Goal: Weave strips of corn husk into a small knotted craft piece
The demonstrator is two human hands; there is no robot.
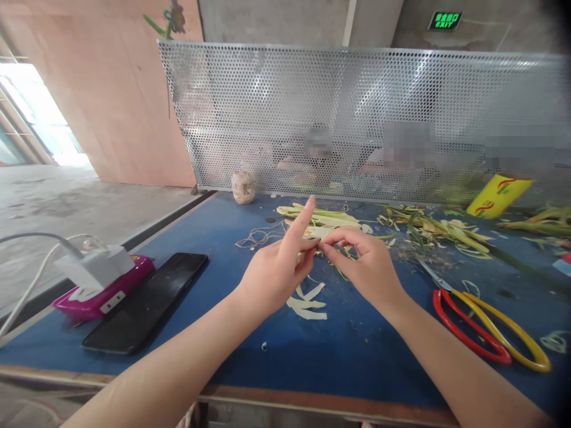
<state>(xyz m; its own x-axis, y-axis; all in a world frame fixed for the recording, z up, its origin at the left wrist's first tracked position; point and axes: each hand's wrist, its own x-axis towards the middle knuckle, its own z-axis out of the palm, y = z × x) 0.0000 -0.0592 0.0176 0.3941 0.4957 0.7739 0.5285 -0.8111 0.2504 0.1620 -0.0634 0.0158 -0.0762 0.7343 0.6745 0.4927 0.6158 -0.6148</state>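
Head view looks down on a blue bench (pixel 357 362). At the centre the left hand (pixel 276 270) and the right hand (pixel 368 264) meet over the bench. Both are closed in a pinch on a short pale leaf strip (pixel 314 249), and the left index finger sticks out toward 1 o'clock. The strip lies between the fingertips with its long axis about from 9 to 3 o'clock; most of it is hidden.

At 2 o'clock a yellow container (pixel 499 195) stands by the metal screen (pixel 357 119). I cannot tell what is inside it, and its red marks are not readable. At 1 o'clock, high on the wall, a green sign (pixel 445 20) reads "EXIT".

Loose leaves (pixel 325 217) lie at 12 o'clock, cut pieces (pixel 307 303) at 6 o'clock just under the hands. Scissors (pixel 486 324) with red and yellow handles lie at 4 o'clock, and a black phone (pixel 147 303) at 8 o'clock.
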